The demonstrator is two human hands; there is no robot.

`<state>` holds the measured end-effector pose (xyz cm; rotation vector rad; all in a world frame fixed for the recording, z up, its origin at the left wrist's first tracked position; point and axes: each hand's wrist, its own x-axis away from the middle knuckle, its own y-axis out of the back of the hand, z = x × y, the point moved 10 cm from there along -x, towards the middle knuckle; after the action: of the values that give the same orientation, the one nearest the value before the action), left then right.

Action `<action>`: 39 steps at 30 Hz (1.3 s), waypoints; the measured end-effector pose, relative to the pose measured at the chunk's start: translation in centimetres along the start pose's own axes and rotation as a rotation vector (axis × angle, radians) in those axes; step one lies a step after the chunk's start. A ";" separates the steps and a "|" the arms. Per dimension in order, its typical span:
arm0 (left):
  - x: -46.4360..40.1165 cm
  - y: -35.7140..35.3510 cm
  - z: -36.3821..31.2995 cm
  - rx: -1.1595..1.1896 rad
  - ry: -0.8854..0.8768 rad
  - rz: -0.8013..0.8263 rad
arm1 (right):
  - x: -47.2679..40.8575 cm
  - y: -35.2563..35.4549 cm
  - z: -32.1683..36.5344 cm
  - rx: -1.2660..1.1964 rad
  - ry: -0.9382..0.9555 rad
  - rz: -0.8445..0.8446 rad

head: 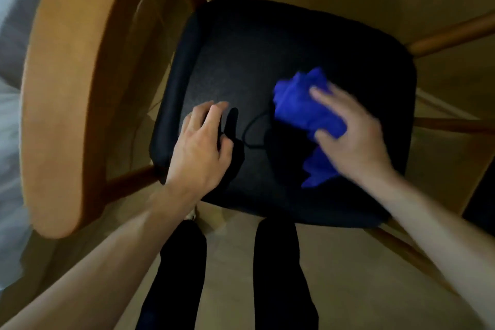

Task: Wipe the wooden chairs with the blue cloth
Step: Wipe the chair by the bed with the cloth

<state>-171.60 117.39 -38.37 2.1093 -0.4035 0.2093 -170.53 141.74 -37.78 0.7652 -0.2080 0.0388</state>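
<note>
On dark seat cushion (241,43) of wooden chair (72,88) | right hand (353,139) gripping bunched blue cloth (300,110), pressed to cushion | left hand (199,147) fingers loosely spread, resting on cushion, holding nothing

I am holding a vivid royal-blue cloth (308,112), unpatterned. The chair seat cushion (267,61) is showing near-black with a fine speckled weave. The curved chair backrest (67,88) is showing warm honey-orange wood, the chair legs (452,35) a darker brown. My trousers (182,276) are appearing plain black, the floor (230,262) pale beige.
</note>
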 end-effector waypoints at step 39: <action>-0.5 -2.9 -5.2 -0.018 -0.096 0.117 | 12.3 -5.3 -2.3 -0.007 -0.038 0.091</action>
<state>-170.98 123.31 -37.99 2.0858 -0.5851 0.1717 -157.49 139.01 -40.53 0.7495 -0.2789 0.1098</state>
